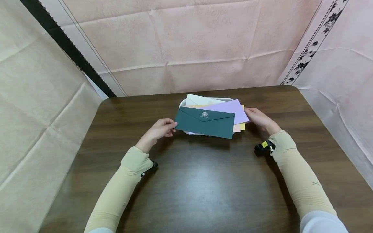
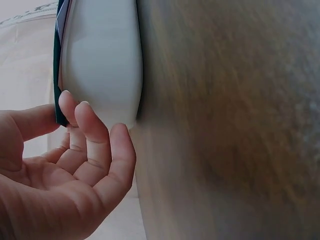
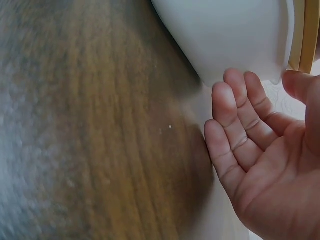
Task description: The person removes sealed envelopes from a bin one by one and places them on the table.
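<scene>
A dark green envelope [image 1: 205,124] with a pointed flap and a small pale emblem lies tilted across the front of a white container [image 2: 102,55]. My left hand [image 1: 163,128] pinches its left end between thumb and fingers, the other fingers loosely bent near the container's wall. Beneath it a purple envelope [image 1: 233,108], a pale envelope [image 1: 201,100] and yellow edges [image 3: 302,37] show. At the container's right end, my right hand [image 1: 260,119] has relaxed fingers against or very near the wall, its thumb by the rim and the yellow edges.
A brown wood-grain table [image 1: 186,181] lies under everything. Pale patterned cloth [image 1: 180,42] hangs behind and at both sides. Each wrist carries a small black camera [image 1: 263,148].
</scene>
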`<state>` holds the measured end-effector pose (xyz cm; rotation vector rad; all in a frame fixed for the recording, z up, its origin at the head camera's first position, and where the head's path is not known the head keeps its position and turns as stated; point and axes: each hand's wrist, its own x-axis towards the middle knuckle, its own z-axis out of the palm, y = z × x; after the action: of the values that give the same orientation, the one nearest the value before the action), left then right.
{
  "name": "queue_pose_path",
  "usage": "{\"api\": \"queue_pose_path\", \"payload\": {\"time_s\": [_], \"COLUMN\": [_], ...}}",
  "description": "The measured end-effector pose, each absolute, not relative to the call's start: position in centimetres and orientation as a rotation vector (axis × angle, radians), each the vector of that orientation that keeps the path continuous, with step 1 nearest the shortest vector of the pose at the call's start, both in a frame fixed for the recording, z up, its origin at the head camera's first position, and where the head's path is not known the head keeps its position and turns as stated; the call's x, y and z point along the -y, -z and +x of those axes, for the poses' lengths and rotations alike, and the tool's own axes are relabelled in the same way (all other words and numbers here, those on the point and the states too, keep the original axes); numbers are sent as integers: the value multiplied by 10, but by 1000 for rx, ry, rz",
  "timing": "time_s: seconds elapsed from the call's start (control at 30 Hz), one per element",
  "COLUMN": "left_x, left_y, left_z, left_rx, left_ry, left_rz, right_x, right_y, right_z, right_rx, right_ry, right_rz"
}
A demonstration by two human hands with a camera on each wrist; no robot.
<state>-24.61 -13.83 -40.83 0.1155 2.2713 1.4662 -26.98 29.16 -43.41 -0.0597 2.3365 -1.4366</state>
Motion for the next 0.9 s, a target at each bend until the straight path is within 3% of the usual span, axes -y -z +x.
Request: {"api": "queue_pose_path", "payload": {"time_s": [0.9], "left_x": [139], "left_y": [404], "left_z": [-243], "left_rx": [-2244], "left_ry": [-1667], "left_rz": [185], "right_x": [-291], "right_y": [434], "right_z": [-269], "right_rx": [-2342], "right_ry": [1465], "right_rz": [-51]}}
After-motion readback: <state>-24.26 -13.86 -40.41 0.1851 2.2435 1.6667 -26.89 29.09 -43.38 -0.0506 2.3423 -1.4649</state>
